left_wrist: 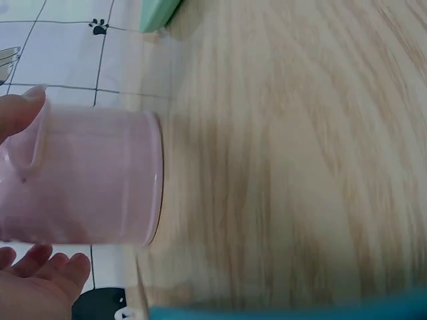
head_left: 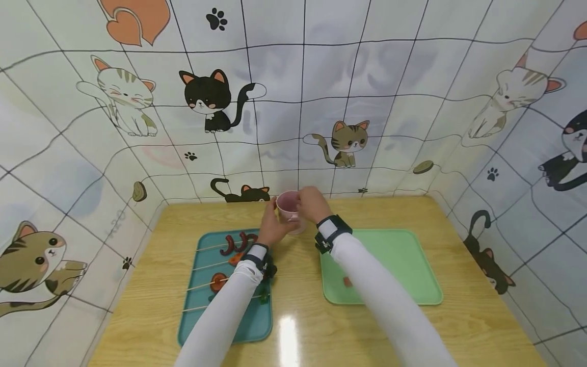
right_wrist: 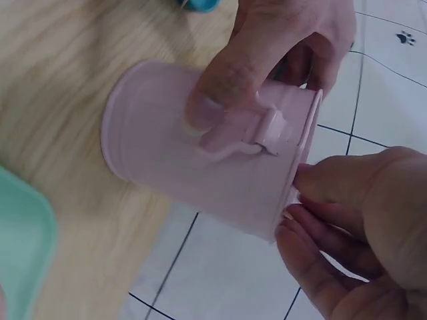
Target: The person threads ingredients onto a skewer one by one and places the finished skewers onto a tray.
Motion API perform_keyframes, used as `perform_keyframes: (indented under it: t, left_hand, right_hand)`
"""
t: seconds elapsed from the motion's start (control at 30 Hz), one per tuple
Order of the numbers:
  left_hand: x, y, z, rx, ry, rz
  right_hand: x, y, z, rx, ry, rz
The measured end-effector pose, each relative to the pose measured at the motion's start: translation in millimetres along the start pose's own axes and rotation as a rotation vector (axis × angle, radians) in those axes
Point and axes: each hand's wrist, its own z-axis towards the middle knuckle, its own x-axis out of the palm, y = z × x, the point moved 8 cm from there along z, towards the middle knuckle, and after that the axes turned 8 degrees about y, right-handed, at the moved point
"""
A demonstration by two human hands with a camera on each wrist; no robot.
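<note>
A pink pail (head_left: 286, 214) with a small lug on its side stands upright at the back of the table, near the wall. My left hand (head_left: 273, 225) grips its side, the thumb lying over the lug in the right wrist view and the fingers behind. At the rim, the thumb and fingertips of my right hand (right_wrist: 347, 227) pinch together. A tiny pale tip shows between those fingertips; I cannot tell what it is. Seen from the left wrist, the pail (left_wrist: 93, 173) has its base on the wood.
A blue tray (head_left: 249, 331) at left carries several wooden skewers (head_left: 199, 288) with food pieces, partly under my left forearm. To the right lies a green tray (head_left: 394, 255) with a small reddish piece (head_left: 347, 281), beneath my right forearm. Cat-printed cloth (head_left: 284, 112) walls surround the table.
</note>
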Motion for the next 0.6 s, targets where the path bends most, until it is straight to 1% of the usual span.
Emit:
perform_keyframes:
  t: [0.1, 0.2, 0.33, 0.43, 0.6]
  left_hand:
    - [3.6, -1.3, 2.4, 0.055, -0.015, -0.034]
    - [5.5, 0.0, 3.7, 0.071, -0.035, -0.052]
    - [4.6, 1.2, 3.9, 0.056, -0.062, -0.030]
    - [4.1, 0.4, 3.1, 0.038, -0.069, -0.019]
    - [7.3, 2.3, 1.2, 0.000, -0.071, -0.003]
  right_hand:
    - [1.5, 10, 5, -0.030, 0.017, -0.104]
    - [3.4, 15, 10, -0.042, 0.028, -0.145]
    - [7.3, 19, 18, -0.008, 0.059, -0.191]
    - [9.9, 21, 23, 0.031, 0.099, -0.236]
    - [13.0, 25, 26, 0.094, 0.162, -0.265]
